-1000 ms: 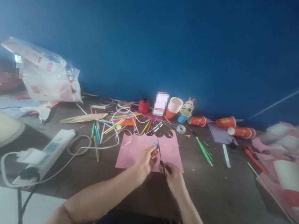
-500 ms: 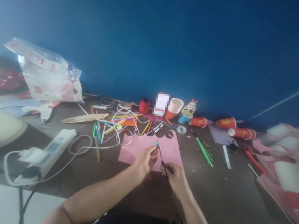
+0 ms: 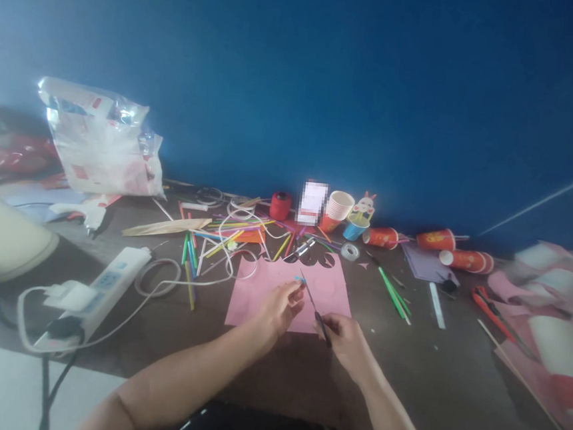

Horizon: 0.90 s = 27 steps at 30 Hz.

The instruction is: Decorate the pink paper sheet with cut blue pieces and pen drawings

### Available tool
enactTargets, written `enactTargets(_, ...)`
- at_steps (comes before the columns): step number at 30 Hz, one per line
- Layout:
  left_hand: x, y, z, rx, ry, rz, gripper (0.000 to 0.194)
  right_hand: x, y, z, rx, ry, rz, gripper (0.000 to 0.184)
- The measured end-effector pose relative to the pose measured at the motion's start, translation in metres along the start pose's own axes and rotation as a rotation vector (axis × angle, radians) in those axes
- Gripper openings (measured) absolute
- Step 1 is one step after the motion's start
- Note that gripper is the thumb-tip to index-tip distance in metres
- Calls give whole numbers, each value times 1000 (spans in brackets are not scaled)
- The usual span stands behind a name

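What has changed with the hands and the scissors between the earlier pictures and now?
The right hand has moved slightly right, so the scissors slant more. Nothing was taken or released: the left hand still holds a small blue piece, and the pink paper still lies beneath the scissors.

With our left hand (image 3: 282, 310) we pinch a small blue piece (image 3: 299, 280); with our right hand (image 3: 348, 342) we hold dark-handled scissors (image 3: 322, 326), blades beside it. Under our hands a pink sheet (image 3: 252, 292), scalloped along its far edge, lies on the bench (image 3: 426, 394), near green sticks (image 3: 394, 294).
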<state>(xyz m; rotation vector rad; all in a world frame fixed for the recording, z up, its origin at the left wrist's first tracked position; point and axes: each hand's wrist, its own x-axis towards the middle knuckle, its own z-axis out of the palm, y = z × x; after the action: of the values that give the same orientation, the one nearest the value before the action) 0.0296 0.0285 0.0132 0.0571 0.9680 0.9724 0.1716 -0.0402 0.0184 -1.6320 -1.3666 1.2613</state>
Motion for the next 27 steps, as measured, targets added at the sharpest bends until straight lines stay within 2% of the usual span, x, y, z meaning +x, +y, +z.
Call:
enactTargets(14,-2,3,-5,124,-72,49,18,-1,-20,-22,-80,-128,46,30)
enactTargets(27,-9,12,-1,219,-99,46,23,0,-23,-31,-158,-196,18,34)
